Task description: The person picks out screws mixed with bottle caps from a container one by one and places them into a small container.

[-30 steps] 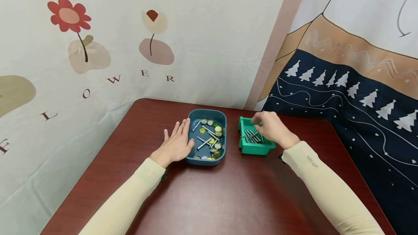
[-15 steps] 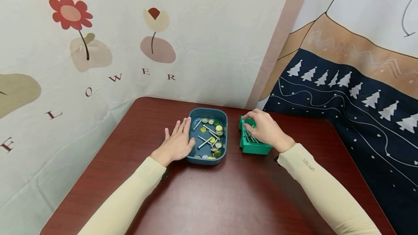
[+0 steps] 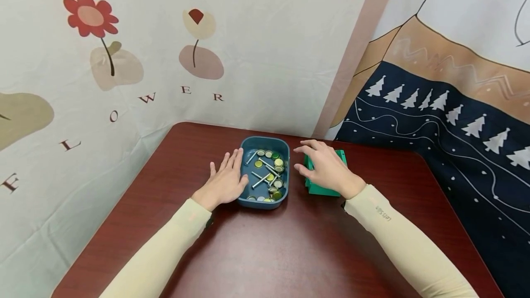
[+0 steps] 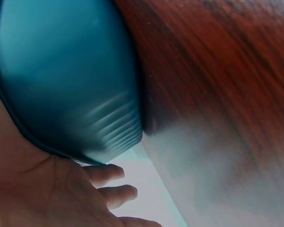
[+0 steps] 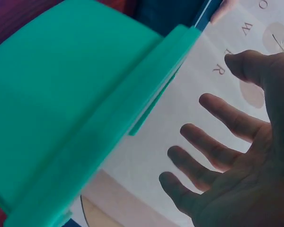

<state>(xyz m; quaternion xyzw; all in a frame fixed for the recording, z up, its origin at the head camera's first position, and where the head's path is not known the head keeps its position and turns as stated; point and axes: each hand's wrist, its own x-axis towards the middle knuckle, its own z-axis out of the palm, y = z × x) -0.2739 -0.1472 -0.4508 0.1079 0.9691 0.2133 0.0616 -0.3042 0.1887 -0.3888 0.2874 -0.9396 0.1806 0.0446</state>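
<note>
My left hand rests with straight, spread fingers along the left rim of a blue rounded tray. In the left wrist view its palm lies against the rim of the tray. Inside the tray lie several long silver screws and several yellow, green and silver bottle caps. Over a small green bin hovers my right hand, its fingers apart and pointing left towards the tray. The right wrist view shows that hand holding nothing, beside the bin's wall. The bin's inside is hidden by the hand.
Tray and bin stand side by side near the back of a dark red wooden table. A pale cloth with printed flowers hangs behind, and a dark blue cloth with white trees hangs at the right.
My right hand has moved left across the green bin, and its fingers have spread from a curled shape. The left hand has kept its place on the tray.
</note>
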